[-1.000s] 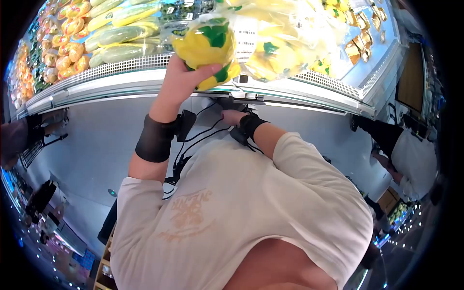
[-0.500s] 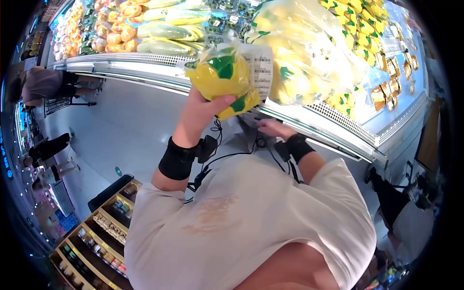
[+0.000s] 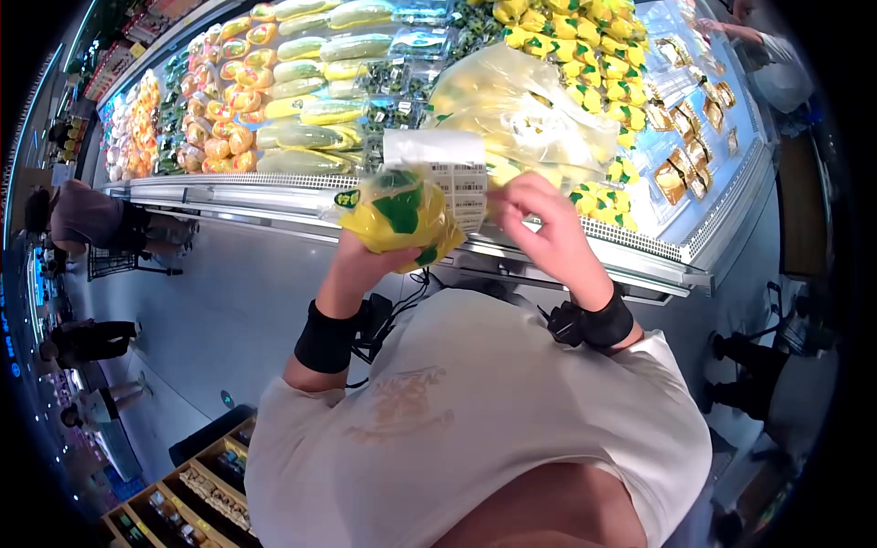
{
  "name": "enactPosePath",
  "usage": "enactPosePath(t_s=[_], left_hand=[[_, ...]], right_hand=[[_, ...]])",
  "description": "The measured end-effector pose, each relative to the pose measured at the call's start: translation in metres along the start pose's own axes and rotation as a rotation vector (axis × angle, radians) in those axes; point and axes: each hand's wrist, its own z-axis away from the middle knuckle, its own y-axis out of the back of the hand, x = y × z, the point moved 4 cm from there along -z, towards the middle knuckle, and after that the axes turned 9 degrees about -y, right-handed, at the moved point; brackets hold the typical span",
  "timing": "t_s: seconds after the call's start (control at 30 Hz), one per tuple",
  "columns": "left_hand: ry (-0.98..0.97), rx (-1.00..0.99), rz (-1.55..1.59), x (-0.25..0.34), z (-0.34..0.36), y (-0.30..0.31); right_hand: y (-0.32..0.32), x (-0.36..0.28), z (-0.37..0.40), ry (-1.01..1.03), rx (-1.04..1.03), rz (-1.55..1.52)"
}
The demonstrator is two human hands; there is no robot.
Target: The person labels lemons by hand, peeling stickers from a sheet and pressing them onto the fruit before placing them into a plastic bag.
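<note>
A yellow plastic bag with green patches (image 3: 395, 212) is gripped in my left hand (image 3: 365, 260), whose fingers are partly hidden beneath it. Against the bag's right side stands a white sheet of barcode labels (image 3: 466, 187), its top part folded over and blank. What holds the sheet on the left is hidden behind the bag. My right hand (image 3: 548, 228) is raised at the sheet's right edge, fingers bent and pinching there; the fingertips are slightly blurred. Just behind lies a large clear bag (image 3: 512, 114) with yellow packages inside, on the display case.
The case's front rail (image 3: 274, 215) runs across before me. In the case lie wrapped long vegetables (image 3: 315, 137), orange-coloured packs (image 3: 242, 100) and rows of yellow packages (image 3: 621, 96). A wooden shelf (image 3: 196, 484) stands at lower left. Other people (image 3: 100, 215) are at both sides.
My right hand has come up from below the rail to the label sheet. The yellow bag and sheet have moved lower and slightly left, and the view shows more of the case.
</note>
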Motion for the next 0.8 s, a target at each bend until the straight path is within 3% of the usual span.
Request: enactPosePath(t_s=[0.03, 0.1, 0.13, 0.23, 0.3, 0.37, 0.43, 0.5, 0.57, 0.6, 0.7, 0.73, 0.8], left_hand=[[-0.017, -0.017, -0.001, 0.005, 0.001, -0.004], [-0.027, -0.028, -0.064, 0.014, 0.006, -0.014], [0.007, -0.012, -0.038, 0.016, 0.008, -0.018], [-0.482, -0.276, -0.705, 0.038, 0.000, -0.035], [-0.497, -0.328, -0.746, 0.034, -0.002, -0.034], [-0.507, -0.379, -0.782, 0.035, 0.000, -0.035], [-0.380, -0.360, -0.596, 0.038, 0.004, -0.034], [-0.427, -0.439, -0.682, 0.035, 0.007, -0.029], [-0.441, -0.418, -0.565, 0.051, 0.005, -0.031], [-0.232, -0.250, -0.239, 0.038, 0.009, -0.022], [-0.234, -0.356, -0.453, 0.020, 0.010, -0.006], [-0.078, -0.238, -0.078, 0.008, 0.009, 0.001], [-0.076, -0.196, 0.079, 0.008, 0.011, -0.005]], right_hand=[[0.005, -0.013, -0.005, 0.021, 0.219, -0.005], [0.001, -0.014, -0.009, -0.023, 0.264, -0.115], [-0.004, -0.015, -0.009, -0.028, 0.275, -0.163], [-0.010, -0.018, -0.009, 0.058, 0.224, -0.069], [-0.013, -0.011, -0.009, -0.088, 0.237, -0.202], [-0.009, -0.021, -0.012, -0.073, 0.213, -0.207], [-0.002, -0.030, -0.013, -0.066, 0.187, -0.211], [0.001, -0.031, -0.016, -0.153, -0.012, -0.120], [0.007, -0.031, -0.018, -0.199, -0.047, -0.157], [0.010, -0.032, -0.020, -0.155, -0.064, -0.119], [0.015, -0.036, -0.020, -0.136, -0.115, -0.033], [0.014, -0.039, -0.020, -0.098, -0.158, 0.030], [0.008, -0.041, -0.019, -0.032, -0.158, 0.077]])
